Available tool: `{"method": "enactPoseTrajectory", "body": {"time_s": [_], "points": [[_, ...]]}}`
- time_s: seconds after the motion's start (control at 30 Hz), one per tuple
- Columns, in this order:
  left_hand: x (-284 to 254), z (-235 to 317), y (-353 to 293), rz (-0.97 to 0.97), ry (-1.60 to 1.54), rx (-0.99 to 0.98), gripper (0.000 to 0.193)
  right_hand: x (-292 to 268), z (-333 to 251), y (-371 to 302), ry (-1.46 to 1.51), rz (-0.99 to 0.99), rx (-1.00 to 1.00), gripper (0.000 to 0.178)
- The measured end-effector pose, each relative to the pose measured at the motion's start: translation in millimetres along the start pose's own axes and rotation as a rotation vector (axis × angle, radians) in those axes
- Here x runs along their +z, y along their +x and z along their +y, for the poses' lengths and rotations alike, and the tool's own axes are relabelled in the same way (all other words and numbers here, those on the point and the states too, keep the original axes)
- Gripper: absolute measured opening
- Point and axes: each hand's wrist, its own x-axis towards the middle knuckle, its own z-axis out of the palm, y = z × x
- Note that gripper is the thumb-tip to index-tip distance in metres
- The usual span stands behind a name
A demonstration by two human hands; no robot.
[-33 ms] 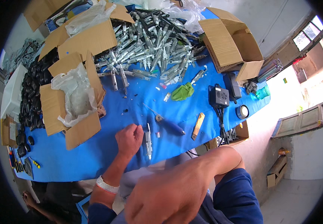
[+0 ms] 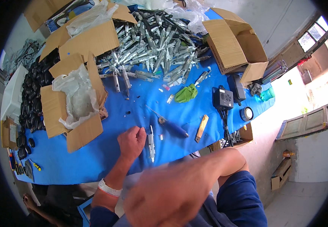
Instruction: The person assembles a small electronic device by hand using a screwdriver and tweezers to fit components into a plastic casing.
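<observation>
My left hand [image 2: 132, 143] rests on the blue cloth in a loose fist, with nothing showing out of it. Just right of it lies a slim grey-and-white device part [image 2: 151, 144], untouched. Close to the camera, my right hand [image 2: 164, 195] is raised over my lap and smeared by motion, its fingers hidden. Beyond the device part lies a screwdriver [image 2: 176, 128] with a blue handle and a thin shaft. A tiny pink-and-white piece [image 2: 161, 137] sits between them. To the right is a flat tan strip [image 2: 201, 128].
A heap of similar grey parts [image 2: 160, 49] covers the far middle. An open carton [image 2: 82, 132] with plastic lining and many black shells [image 2: 31, 98] stand left. A green cloth [image 2: 186, 93], black power unit [image 2: 223, 98], round tin [image 2: 246, 113] and another carton [image 2: 228, 45] are right.
My right hand has shifted slightly left and is more blurred. The left hand and the things on the table stay where they were.
</observation>
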Motion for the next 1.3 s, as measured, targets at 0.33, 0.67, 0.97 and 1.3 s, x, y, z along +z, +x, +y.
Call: {"method": "enactPoseTrajectory", "body": {"time_s": [0.33,0.67,0.97,1.3], "points": [[-1,-6,0,0.126,-0.192,-0.128,0.03,-252,149,-97,-1.204,1.317,0.73,0.032],[-10,-25,-7,0.101,-0.931,-0.499,0.033,-319,211,-76,-1.326,1.413,0.784,0.032],[-23,-18,-3,-0.016,-1.115,-0.48,0.039,-196,144,-108,0.024,1.478,0.397,0.014],[-18,-14,-4,-0.115,-1.007,-0.399,0.055,45,130,-95,-1.128,1.333,0.472,0.016]]}}
